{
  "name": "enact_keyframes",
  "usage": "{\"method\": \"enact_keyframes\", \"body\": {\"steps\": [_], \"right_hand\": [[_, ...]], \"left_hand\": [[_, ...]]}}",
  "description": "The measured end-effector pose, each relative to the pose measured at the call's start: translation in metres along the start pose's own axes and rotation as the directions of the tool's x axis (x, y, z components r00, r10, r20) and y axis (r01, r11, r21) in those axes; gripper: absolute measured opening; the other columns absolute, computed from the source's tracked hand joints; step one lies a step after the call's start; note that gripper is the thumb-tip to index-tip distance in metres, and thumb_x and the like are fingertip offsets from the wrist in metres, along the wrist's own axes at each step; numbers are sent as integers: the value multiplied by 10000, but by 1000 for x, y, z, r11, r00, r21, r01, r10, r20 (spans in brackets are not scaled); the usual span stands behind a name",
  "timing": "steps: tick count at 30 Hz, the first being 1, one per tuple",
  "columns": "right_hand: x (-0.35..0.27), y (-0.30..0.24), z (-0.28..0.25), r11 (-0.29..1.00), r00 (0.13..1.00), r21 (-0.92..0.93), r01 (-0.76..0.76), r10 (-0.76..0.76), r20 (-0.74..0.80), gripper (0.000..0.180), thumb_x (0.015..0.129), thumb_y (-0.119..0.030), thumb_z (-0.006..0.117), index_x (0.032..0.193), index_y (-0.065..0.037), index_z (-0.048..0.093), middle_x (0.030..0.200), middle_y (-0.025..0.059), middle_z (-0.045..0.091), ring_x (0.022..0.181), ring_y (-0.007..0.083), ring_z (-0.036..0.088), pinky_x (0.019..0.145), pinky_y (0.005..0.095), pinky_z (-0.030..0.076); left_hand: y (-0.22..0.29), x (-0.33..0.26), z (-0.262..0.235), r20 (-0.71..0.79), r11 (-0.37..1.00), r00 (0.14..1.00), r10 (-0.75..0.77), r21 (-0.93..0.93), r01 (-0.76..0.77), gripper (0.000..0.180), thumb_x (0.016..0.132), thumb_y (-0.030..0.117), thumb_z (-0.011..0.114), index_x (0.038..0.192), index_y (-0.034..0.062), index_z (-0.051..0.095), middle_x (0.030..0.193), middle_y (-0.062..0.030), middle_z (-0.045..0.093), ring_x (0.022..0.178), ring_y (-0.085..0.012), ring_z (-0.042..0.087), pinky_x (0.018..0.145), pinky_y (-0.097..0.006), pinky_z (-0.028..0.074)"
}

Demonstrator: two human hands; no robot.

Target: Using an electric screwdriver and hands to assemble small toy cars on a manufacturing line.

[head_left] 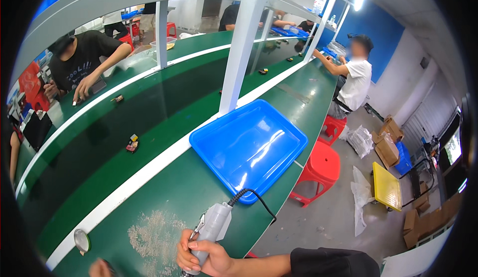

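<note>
My right hand [211, 257] is wrapped round a grey electric screwdriver [216, 221] with a lever along its side. The tool tilts, its tip pointing down past the lower edge of the picture, and a black coiled cord [242, 193] leaves its upper end. Only a blurred part of my left hand [101, 269] shows at the bottom left; its fingers are not clear, and neither is what they may hold. Close to it stands a small round tin [81, 240] on the white rail. A rough patch of pale residue [157, 234] marks the green bench [117, 222] between my hands.
A blue tray [251, 147] lies across the bench beyond the screwdriver. Several small assemblies, one nearby [132, 143], sit on the dark conveyor belt [164, 120]. A white post [244, 48] rises behind the tray. Red stools [323, 162] stand at right; co-workers sit along the line.
</note>
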State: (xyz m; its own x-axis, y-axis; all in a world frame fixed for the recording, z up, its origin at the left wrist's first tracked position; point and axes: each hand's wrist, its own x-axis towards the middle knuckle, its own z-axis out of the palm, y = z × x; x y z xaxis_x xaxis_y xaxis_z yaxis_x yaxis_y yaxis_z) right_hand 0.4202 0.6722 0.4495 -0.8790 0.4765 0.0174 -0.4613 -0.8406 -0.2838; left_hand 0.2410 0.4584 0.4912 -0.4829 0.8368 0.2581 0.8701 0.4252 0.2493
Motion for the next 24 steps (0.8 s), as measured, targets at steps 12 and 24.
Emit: {"method": "enact_keyframes", "body": {"steps": [12, 24], "right_hand": [[-46, 68, 19, 964, 963, -20, -266, 267, 43, 132, 900, -200, 506, 903, -70, 484, 597, 25, 422, 492, 132, 436, 580, 305, 384], [-66, 77, 14, 895, 922, -237, -377, 387, -6, 140, 880, -215, 473, 885, -79, 439, 571, 51, 427, 447, 160, 432, 574, 339, 410]], "left_hand": [[62, -72, 6, -2, 978, 1000, 12, -207, -12, 245, 877, -56, 533, 1111, -36, 602, 1138, -190, 614, 1011, -338, 580, 887, -396, 463], [53, -84, 33, -93, 960, 991, -92, -274, 63, 301, 713, -71, 651, 1012, -76, 628, 1104, -152, 627, 952, -304, 588, 744, -362, 528]]}}
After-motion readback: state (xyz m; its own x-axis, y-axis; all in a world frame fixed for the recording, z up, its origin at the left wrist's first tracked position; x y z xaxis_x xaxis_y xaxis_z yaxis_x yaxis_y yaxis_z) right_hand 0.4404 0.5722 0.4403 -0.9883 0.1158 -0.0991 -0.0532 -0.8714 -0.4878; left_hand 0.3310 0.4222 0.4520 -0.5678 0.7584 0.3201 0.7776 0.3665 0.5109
